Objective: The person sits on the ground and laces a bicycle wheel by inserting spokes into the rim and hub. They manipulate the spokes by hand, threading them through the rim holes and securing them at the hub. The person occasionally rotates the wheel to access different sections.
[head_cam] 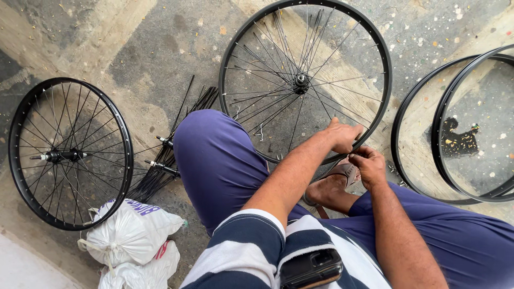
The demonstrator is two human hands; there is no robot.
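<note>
Floor: a stained grey concrete floor point(160, 48), flecked with pale paint spots, is carrying everything; the person is sitting on it in purple trousers and a navy-and-white striped shirt.
Wheel in hand: a black metal bicycle wheel with thin wire spokes and a central hub point(305, 80) is standing tilted near the floor's far edge, just beyond the person's knees, its near rim passing under both hands.
Bare rims: two black spokeless metal hoops point(428, 134) are overlapping each other at the floor's right edge, just beside the wheel in hand.
Finished wheel: a second black spoked wheel with an axle sticking out of its hub point(69, 155) is lying toward the floor's left edge, well apart from the hands.
Sacks: two tied white plastic sacks point(131, 233) are sitting at the floor's near left corner, touching that second wheel's rim.
Loose spokes: a bundle of black wire spokes point(171, 155) is lying between the left wheel and the person's raised knee.
Left hand: the left hand point(344, 136) is resting on the wheel's near rim, fingers curled over it and gripping.
Right hand: the right hand point(368, 165) is sitting just below the rim, touching the left hand, fingers pinched together; what they are pinching is too small to tell.
Sandal: a brown sandal on a foot point(334, 184) is showing just beneath the hands.
</note>
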